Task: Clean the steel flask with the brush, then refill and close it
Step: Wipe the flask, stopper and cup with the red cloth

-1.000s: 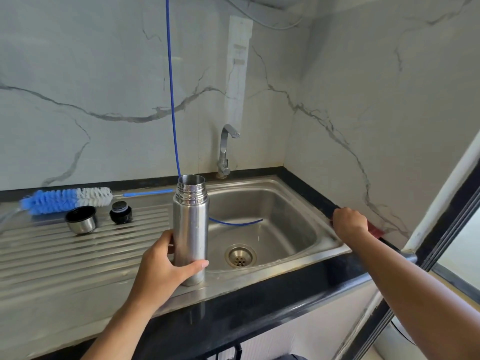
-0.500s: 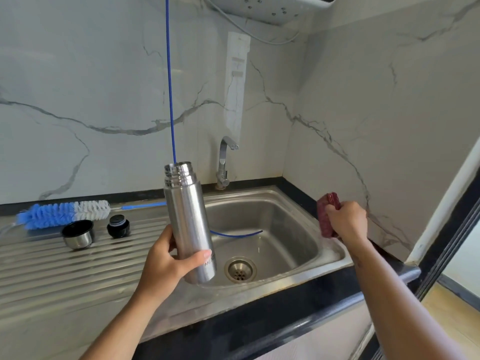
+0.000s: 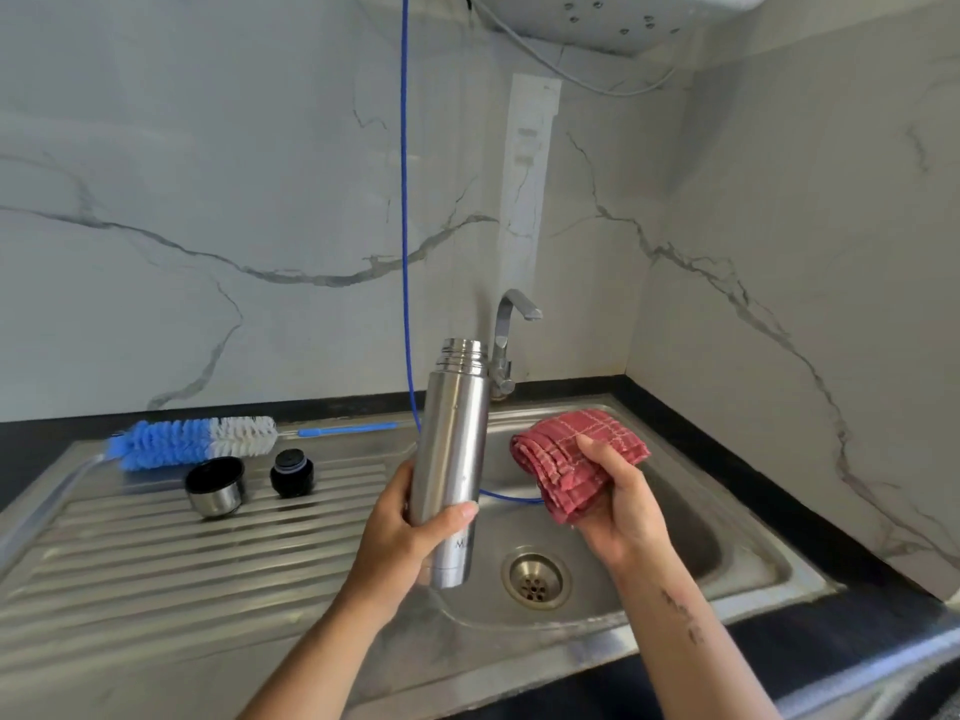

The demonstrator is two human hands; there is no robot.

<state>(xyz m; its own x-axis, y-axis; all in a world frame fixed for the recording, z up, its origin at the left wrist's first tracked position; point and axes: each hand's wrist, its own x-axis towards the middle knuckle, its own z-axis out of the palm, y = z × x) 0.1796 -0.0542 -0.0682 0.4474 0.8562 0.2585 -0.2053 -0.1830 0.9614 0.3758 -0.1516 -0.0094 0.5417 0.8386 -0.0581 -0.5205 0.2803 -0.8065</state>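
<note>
Steel flask (image 3: pixel 451 459), a tall uncapped cylinder with a threaded neck, is held nearly upright above the left edge of the stainless sink basin (image 3: pixel 691 543). The left hand (image 3: pixel 410 537) has its grip clamped round the flask's lower half; dark lettering shows beside the thumb, too hidden to read. The right hand (image 3: pixel 618 506) clutches a folded red checked cloth (image 3: pixel 566 459) just beside the flask. On the ribbed draining board (image 3: pixel 156 563) lie a blue-and-white bottle brush (image 3: pixel 192 442), a steel cup lid (image 3: pixel 214 485) and a black stopper (image 3: pixel 291 472). A thin blue hose (image 3: pixel 404 200) hangs into the basin beside the chrome tap (image 3: pixel 506 335).
</note>
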